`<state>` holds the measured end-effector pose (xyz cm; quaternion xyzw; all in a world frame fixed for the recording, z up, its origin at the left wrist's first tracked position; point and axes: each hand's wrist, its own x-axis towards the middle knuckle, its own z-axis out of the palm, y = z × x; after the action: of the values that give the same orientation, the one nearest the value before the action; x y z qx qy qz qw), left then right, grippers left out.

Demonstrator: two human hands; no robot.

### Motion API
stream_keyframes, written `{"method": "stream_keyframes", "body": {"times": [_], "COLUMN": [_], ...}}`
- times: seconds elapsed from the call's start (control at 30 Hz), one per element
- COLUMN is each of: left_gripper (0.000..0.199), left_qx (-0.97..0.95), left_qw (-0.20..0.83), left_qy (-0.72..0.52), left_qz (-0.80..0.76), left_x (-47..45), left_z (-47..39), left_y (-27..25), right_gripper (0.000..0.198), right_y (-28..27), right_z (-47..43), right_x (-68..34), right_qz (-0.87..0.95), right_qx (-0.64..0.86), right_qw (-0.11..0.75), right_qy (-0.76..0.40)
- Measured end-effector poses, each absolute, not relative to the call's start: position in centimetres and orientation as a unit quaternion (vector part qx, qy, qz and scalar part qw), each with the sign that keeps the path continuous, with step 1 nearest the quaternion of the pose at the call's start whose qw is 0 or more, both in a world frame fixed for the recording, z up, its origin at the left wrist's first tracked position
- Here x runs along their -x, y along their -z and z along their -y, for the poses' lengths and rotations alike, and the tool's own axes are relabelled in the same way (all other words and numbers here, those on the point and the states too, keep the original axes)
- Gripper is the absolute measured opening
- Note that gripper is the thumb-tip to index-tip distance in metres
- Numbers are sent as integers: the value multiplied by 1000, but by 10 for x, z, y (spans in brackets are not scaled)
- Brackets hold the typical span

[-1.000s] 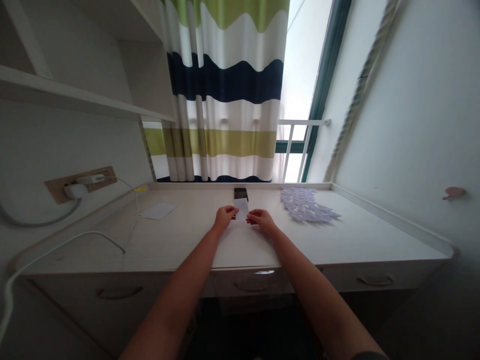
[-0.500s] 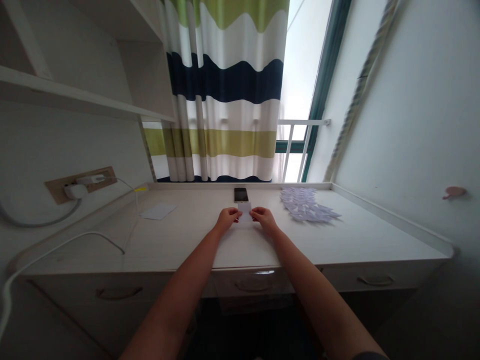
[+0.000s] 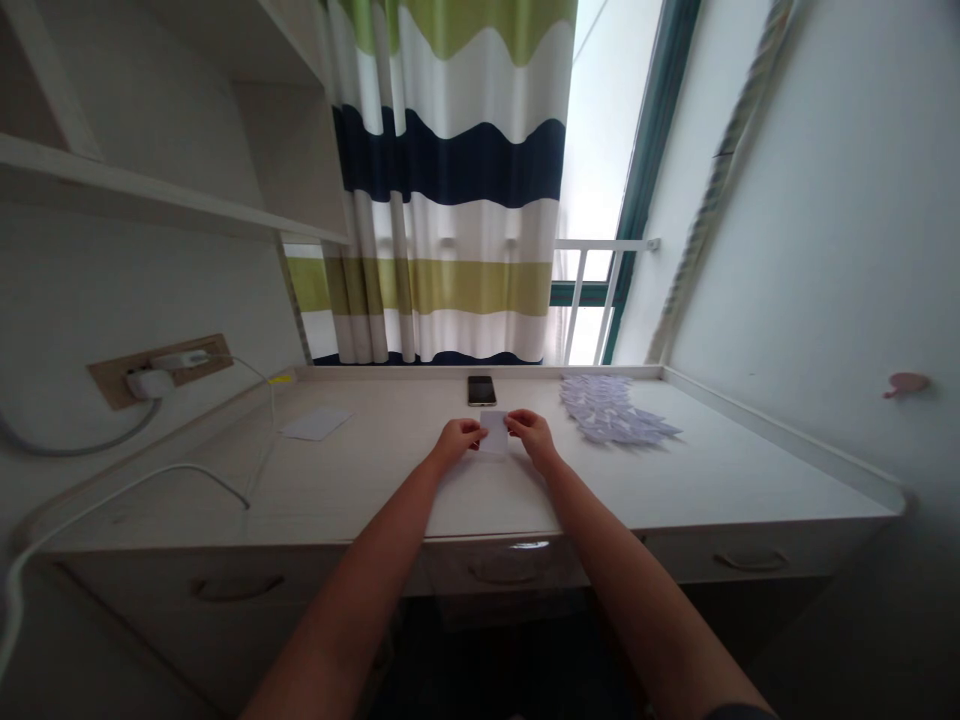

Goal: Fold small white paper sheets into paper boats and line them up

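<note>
A small white sheet of paper (image 3: 494,434) is held just over the desk between my two hands. My left hand (image 3: 457,438) pinches its left edge with thumb and fingers. At the upper right edge, my right hand (image 3: 530,432) grips it the same way. Just beyond the paper lies a dark phone (image 3: 481,390), flat on the desk. To the right of my hands, many folded white paper pieces (image 3: 616,408) with pointed tips lie in an overlapping pile. Further left rests a flat stack of white paper (image 3: 319,423).
The white desk (image 3: 390,500) has a raised rim along its back and sides. A white cable (image 3: 202,468) curves over its left part, near the wall socket (image 3: 161,370). Drawers with handles (image 3: 751,562) sit below the front edge. A striped curtain (image 3: 450,230) hangs behind.
The paper has shifted slightly right and toward me, and more of it shows. My right hand has moved a little up and right; the left has barely moved.
</note>
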<state>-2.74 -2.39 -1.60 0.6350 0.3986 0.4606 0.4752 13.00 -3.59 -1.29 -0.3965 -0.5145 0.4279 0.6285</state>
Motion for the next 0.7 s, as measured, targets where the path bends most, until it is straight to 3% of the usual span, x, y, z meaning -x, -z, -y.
{"method": "stream_keyframes", "body": {"times": [0.27,0.47,0.7], "left_gripper": [22,26,24], "left_qx": [-635,-580,-570], "left_qw": [484,497,498], "left_qy": [-455,-519,-531], "left_qz": [-394,-385,-382], "left_x": [27,29,28], "left_z": [22,21,21], "left_y": [18,16,16], "right_gripper": [22,26,24], "right_y": [11,16,17], "right_z": [37,36,37], "right_x": [-131,-129,-129], "right_qz": [512,522,522], "right_qx": [389,394,370], "right_qw": [638,561,548], "right_qy": [-424,-508,-538]}}
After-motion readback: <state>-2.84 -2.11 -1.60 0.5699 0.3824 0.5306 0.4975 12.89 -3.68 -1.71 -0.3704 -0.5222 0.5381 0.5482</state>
